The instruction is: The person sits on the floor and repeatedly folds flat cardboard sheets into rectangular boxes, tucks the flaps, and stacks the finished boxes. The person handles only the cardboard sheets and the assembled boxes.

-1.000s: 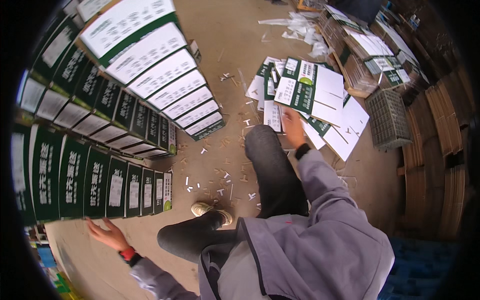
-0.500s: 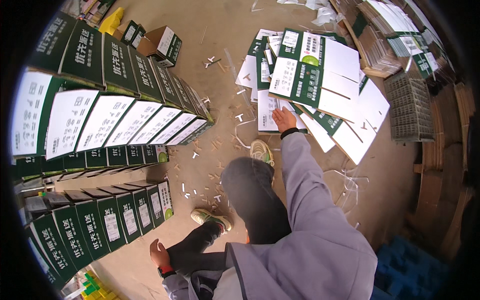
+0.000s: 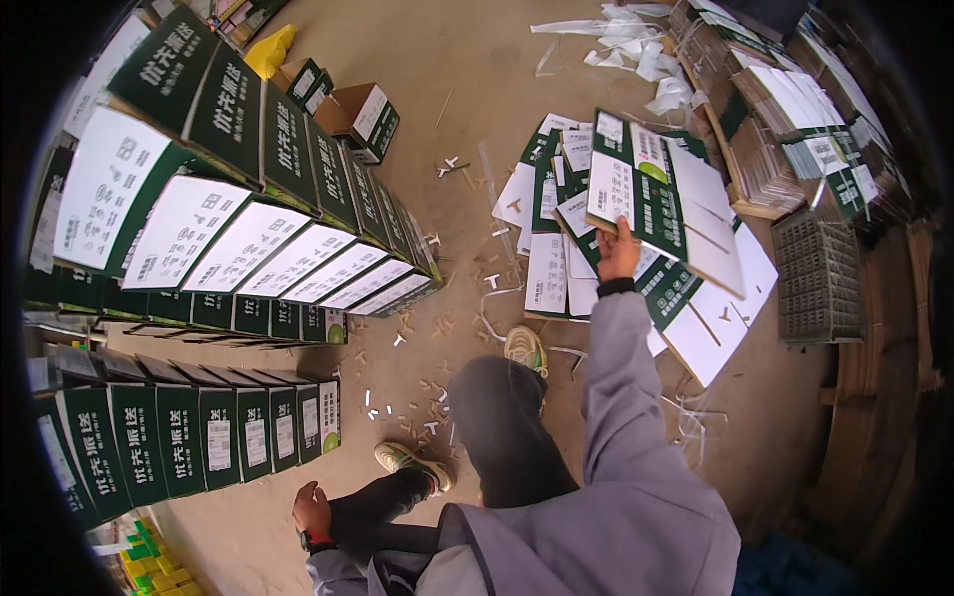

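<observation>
My right hand (image 3: 618, 254) grips the near edge of a flattened carton (image 3: 686, 204), green and white, with its fingers on the printed side. That carton is tilted up off a loose pile of other flat cartons (image 3: 559, 268) on the floor. Low on the left, my left hand (image 3: 311, 511) hangs beside my bent leg, fingers loosely apart and nothing in them.
Tall rows of folded green-and-white cartons (image 3: 224, 214) stand at left, with a second row (image 3: 189, 437) nearer me. An open brown-sided box (image 3: 363, 117) sits beyond them. Cardboard scraps (image 3: 432, 427) litter the floor. A grey crate (image 3: 820, 273) and bundled flat cardboard (image 3: 770, 164) line the right.
My right hand has gone from lying open, palm up, at the pile's edge to gripping the top flat carton, which is now lifted and tilted. My left hand stays by my leg.
</observation>
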The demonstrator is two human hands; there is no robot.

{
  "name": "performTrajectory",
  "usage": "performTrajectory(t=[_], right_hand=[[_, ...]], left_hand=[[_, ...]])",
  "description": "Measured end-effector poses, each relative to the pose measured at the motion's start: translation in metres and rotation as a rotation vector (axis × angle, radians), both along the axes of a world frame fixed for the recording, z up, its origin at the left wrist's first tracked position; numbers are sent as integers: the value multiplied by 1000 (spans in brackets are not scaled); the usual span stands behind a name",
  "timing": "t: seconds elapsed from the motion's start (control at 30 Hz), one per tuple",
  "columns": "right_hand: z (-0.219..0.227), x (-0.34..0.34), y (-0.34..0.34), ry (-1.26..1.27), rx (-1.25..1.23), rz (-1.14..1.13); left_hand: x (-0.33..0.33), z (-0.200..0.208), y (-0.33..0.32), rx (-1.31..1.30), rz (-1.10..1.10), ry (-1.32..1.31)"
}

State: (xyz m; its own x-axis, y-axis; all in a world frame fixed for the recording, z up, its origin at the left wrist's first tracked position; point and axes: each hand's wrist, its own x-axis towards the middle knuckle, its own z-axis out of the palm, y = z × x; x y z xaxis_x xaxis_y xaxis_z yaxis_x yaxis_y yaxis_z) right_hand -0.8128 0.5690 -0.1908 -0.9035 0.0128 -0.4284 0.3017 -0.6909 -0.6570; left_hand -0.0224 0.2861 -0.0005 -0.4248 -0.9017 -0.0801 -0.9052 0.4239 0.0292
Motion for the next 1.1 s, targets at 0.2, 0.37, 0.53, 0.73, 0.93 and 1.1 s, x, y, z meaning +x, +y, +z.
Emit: performTrajectory(t=[0.2,0.37,0.53,0.73,0.93,1.1], right_hand=[[82,148,157,242,380,290],[135,258,280,421,405,481],[167,226,330,556,298,583],[296,186,192,897,592,1012],[293,205,4,1095,722,1364],[249,254,-63,1340,907,1451]], left_hand=[[-25,-20,-21,97,-26,454],[-162,28,4,105,-422,723],[-280,169,46,75,-731,1060],[-270,262,26,289,-738,1662],[-144,187,-101,-745,79,1198],[21,-7,-136,-394,527,1394]])
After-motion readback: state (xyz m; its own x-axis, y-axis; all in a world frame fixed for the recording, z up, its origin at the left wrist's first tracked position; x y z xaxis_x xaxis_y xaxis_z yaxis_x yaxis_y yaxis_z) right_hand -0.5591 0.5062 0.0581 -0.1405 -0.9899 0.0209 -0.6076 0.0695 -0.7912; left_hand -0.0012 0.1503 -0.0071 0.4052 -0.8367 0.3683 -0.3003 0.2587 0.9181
